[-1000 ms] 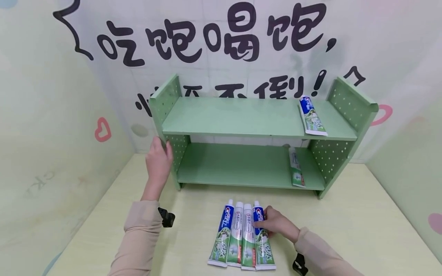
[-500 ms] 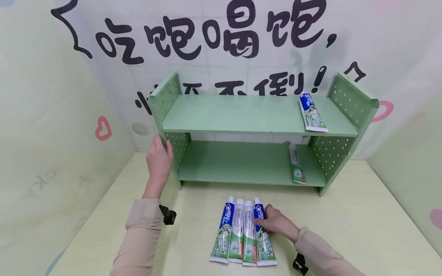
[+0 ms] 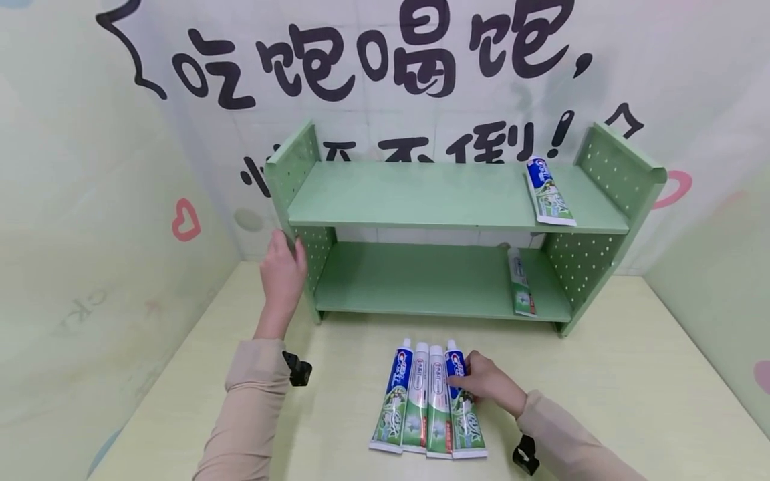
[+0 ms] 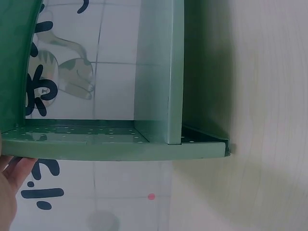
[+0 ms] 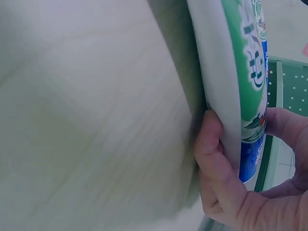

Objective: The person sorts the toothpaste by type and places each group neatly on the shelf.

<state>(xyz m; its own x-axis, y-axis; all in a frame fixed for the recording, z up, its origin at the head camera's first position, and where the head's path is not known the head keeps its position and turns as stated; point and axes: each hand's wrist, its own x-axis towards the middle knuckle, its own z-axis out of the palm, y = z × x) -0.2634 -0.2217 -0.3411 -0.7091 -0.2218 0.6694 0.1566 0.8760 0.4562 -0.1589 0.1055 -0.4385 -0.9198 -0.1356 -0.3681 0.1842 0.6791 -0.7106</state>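
Note:
My left hand (image 3: 284,270) holds the front edge of the left side panel of a green two-tier shelf (image 3: 397,224). In the left wrist view its fingers (image 4: 18,172) show at the panel's outer side. Several toothpaste tubes lie side by side on the table, caps toward the shelf. My right hand (image 3: 488,383) pinches the rightmost one, a blue and green toothpaste tube (image 3: 468,421), thumb on top. In the right wrist view the fingers (image 5: 219,168) are at the tube's edge. Left of it lie two white and green tubes (image 3: 438,407) and another blue and green tube (image 3: 391,407).
One blue and green tube (image 3: 550,194) lies on the upper board at the right, its flat end at the front edge. A white and green tube (image 3: 520,284) lies on the lower board, also right. Printed walls (image 3: 108,220) enclose the pale table (image 3: 625,374).
The head view has shifted slightly, so everything sits a little higher in it. Both hands keep their places, the left on the shelf panel and the right on the rightmost tube.

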